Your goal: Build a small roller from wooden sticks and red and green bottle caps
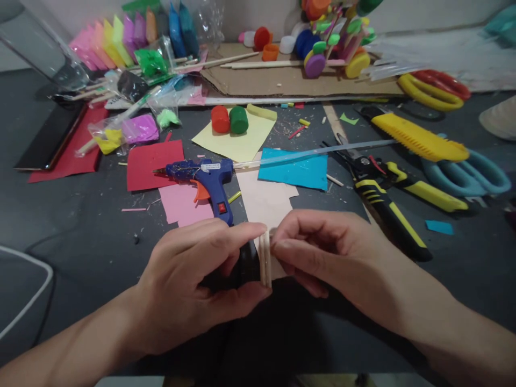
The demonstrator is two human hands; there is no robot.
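Between thumb and forefinger, my left hand (201, 269) grips a small bundle of short wooden sticks (265, 260) by its two ends, held upright on end. My right hand (322, 250) is pinched close against the bundle's right side; what its fingertips hold, if anything, is hidden. A blue hot glue gun (217, 183) lies just beyond my left hand, its nozzle to the left and a long clear glue stick (314, 155) coming out of its back. Pale pink paper (262, 193) lies under and beyond the bundle.
Red paper (141, 166), blue paper (294, 169) and yellow paper bearing red (220, 119) and green caps (238, 120) lie ahead. At right are pliers (374, 188), a yellow utility knife (419, 134) and scissors (467, 172). Clay packets and cardboard (290, 80) stand at the back.
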